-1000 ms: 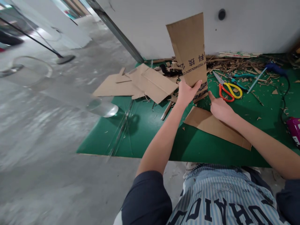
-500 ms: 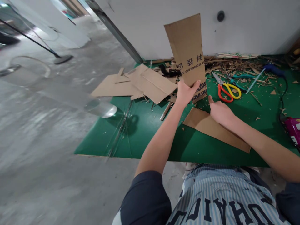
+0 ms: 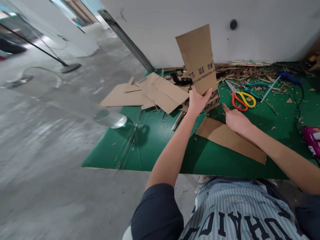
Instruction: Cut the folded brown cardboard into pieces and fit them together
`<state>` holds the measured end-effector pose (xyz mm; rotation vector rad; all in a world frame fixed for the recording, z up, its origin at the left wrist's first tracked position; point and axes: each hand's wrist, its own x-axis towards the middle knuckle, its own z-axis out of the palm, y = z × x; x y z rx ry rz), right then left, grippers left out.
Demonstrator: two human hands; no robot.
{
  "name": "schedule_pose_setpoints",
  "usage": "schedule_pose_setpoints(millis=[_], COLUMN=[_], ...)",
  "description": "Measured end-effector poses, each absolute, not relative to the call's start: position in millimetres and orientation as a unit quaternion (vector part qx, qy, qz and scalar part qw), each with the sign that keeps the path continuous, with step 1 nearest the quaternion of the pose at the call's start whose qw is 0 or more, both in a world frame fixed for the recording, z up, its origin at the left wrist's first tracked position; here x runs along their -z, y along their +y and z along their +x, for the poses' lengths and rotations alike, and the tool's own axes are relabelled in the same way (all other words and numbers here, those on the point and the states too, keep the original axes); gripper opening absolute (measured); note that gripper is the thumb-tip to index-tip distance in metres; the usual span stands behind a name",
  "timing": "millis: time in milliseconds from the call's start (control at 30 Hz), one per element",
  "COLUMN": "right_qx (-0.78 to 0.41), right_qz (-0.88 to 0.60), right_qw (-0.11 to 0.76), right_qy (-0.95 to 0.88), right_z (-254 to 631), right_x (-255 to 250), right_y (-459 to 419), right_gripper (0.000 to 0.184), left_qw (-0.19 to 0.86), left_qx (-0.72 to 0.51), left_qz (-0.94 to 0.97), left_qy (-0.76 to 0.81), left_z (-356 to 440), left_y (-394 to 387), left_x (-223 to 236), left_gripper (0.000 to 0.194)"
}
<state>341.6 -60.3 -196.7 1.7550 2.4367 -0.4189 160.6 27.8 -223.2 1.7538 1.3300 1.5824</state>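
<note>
My left hand [image 3: 200, 101] grips the lower part of a tan cardboard piece [image 3: 198, 53] with dark printing, its thumb across the face. The cardboard stands raised and slants over the green tabletop [image 3: 162, 146]. By its lower right corner is my right hand [image 3: 236, 118], index finger extended toward that corner and the other fingers curled under. What those curled fingers hold, if anything, is hidden. Below the right hand and forearm lies a second, plain cardboard strip [image 3: 230, 140]. Scissors [image 3: 241, 98] with one red and one yellow handle rest just beyond the right hand.
Several flat cardboard pieces [image 3: 152, 91] overlap at the left. Cardboard scraps [image 3: 250, 73] litter the back edge by the white wall [image 3: 175, 30]. To the right are teal-handled pliers [image 3: 252, 93], a blue glue gun [image 3: 290, 77] with a glue stick, and a magenta box [image 3: 312, 140]. A clear cylinder [image 3: 111, 119] lies left.
The top of the held cardboard has dropped slightly in view. Both hands keep nearly the same positions, and the whole view has shifted a little.
</note>
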Motion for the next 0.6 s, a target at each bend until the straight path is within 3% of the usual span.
schedule_pose_setpoints(millis=[600], right_qx=[0.058], right_qz=[0.572], right_qw=[0.115], right_qy=[0.810], right_z=[340.0], right_x=[203.7], right_y=[-50.0], right_gripper=[0.078], left_qw=[0.196], left_qx=[-0.549], left_qz=[0.641], left_qy=[0.499], left_z=[161.7], left_y=[27.6], left_x=[224.7], left_gripper=[0.043])
